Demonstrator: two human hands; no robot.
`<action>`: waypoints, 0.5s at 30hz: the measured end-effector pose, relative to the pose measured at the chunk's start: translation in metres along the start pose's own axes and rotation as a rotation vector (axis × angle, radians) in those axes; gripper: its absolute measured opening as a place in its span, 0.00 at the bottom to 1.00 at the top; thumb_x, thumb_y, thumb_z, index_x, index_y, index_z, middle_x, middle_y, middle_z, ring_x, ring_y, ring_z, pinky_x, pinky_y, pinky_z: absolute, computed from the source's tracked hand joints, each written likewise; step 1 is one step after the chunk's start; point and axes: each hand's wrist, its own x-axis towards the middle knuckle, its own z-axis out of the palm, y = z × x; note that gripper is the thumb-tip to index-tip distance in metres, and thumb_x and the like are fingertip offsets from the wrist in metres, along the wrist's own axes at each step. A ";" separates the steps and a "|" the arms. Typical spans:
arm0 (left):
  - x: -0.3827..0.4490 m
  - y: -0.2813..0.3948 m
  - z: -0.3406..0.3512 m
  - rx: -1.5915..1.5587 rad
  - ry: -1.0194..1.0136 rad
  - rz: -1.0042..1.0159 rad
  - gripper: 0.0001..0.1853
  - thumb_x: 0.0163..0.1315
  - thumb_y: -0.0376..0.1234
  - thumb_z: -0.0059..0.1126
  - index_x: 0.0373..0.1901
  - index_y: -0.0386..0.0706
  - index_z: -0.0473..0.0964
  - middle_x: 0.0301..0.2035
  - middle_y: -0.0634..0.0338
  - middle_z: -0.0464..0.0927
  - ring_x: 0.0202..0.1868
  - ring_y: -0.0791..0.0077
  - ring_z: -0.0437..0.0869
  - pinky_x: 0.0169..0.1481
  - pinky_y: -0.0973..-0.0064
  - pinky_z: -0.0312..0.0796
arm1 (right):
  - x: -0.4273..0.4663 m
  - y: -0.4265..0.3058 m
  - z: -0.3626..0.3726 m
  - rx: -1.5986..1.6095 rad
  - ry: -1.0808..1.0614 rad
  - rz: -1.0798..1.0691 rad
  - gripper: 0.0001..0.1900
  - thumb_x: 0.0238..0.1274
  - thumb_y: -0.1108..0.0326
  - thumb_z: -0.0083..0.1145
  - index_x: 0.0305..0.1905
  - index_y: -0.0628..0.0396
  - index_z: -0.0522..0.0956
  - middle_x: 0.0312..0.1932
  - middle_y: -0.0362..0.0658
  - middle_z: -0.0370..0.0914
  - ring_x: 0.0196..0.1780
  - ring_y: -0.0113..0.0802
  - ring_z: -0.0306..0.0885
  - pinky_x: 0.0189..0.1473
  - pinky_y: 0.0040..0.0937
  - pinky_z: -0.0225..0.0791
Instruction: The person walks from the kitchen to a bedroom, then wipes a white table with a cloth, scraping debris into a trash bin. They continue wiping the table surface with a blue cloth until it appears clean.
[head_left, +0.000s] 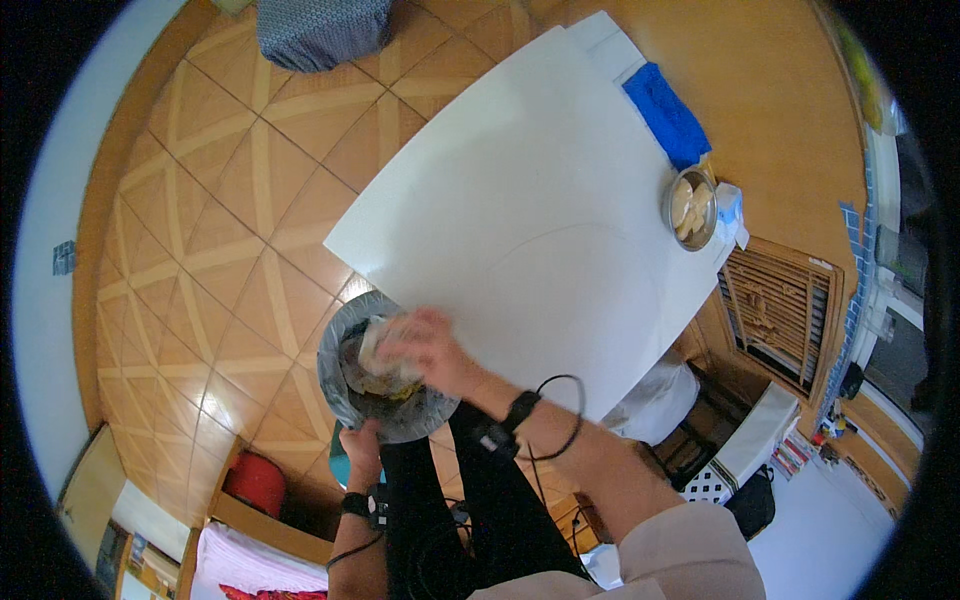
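My left hand (362, 448) grips the near rim of a round trash bin (337, 397) lined with a translucent plastic bag. The bin stands at the near left corner of the white table (525, 187), with some waste inside. My right hand (427, 349), blurred, is over the bin's opening with its fingers around a pale, crumpled item (379, 352) that I cannot identify exactly. At the table's right edge, a metal bowl (701, 238) holds pale pieces, perhaps food. A blue cloth (666, 112) lies beyond the bowl.
A white and blue packet (730, 214) sits beside the bowl. A plastic-covered seat (652, 401) is at the table's right side. A cloth-covered stool (322, 34) stands on the tiled floor at the top. Cables hang from both my wrists.
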 end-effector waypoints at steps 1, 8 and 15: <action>0.005 -0.004 -0.009 -0.053 -0.048 -0.088 0.15 0.53 0.24 0.61 0.41 0.29 0.71 0.28 0.65 0.71 0.27 0.76 0.66 0.33 0.71 0.63 | 0.008 0.010 -0.028 -0.005 0.098 0.038 0.19 0.53 0.72 0.58 0.48 0.35 0.84 0.52 0.41 0.75 0.61 0.41 0.67 0.69 0.49 0.52; 0.017 -0.022 -0.004 0.015 0.062 -0.075 0.14 0.54 0.26 0.62 0.36 0.28 0.67 0.16 0.70 0.54 0.20 0.78 0.57 0.27 0.64 0.57 | 0.083 0.153 -0.295 -0.178 0.822 0.261 0.24 0.62 0.72 0.62 0.63 0.63 0.71 0.55 0.44 0.78 0.56 0.28 0.73 0.60 0.29 0.66; 0.003 0.000 0.002 0.130 0.031 0.024 0.19 0.55 0.27 0.63 0.19 0.40 0.58 0.17 0.70 0.55 0.21 0.78 0.55 0.28 0.65 0.56 | 0.110 0.275 -0.353 -0.921 0.699 0.290 0.27 0.55 0.68 0.61 0.63 0.42 0.73 0.62 0.49 0.72 0.66 0.42 0.66 0.68 0.49 0.51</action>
